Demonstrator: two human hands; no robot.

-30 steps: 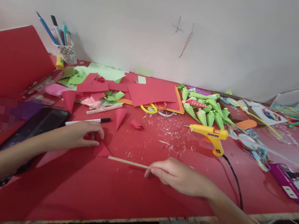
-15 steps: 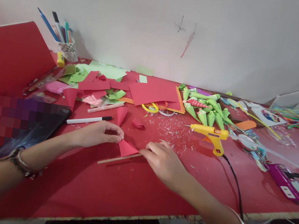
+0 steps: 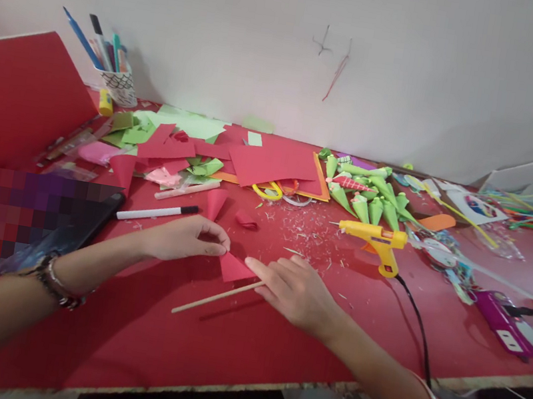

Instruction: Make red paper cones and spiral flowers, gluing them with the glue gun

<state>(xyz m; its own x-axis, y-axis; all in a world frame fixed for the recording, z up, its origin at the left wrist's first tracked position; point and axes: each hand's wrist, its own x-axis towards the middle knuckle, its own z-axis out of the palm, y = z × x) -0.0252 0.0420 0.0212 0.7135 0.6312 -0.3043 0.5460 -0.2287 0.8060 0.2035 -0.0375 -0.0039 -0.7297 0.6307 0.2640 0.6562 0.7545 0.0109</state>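
Observation:
My left hand (image 3: 194, 240) pinches the upper left corner of a small red paper piece (image 3: 235, 269) between thumb and fingers. A thin wooden stick (image 3: 213, 297) is gripped in the curled fingers of my right hand (image 3: 295, 292) and slants down to the left, just below the paper. The index finger of that hand reaches to the paper's right side. Behind my left hand is a red paper cone (image 3: 216, 204), with a rolled red paper piece (image 3: 246, 220) beside it. A white marker with a black cap (image 3: 158, 212) lies to the left.
A yellow glue gun (image 3: 376, 240) lies at right, its black cord running over the front edge. Green paper cones (image 3: 377, 200) are piled behind it. Red paper sheets (image 3: 274, 166), a cup of pens (image 3: 120, 85), a dark tablet (image 3: 96, 220) and a purple power strip (image 3: 503, 321) surround the work area.
Both hands have shifted slightly right with the red paper piece. The stick's right end has risen a little, and my right index finger has extended toward the paper.

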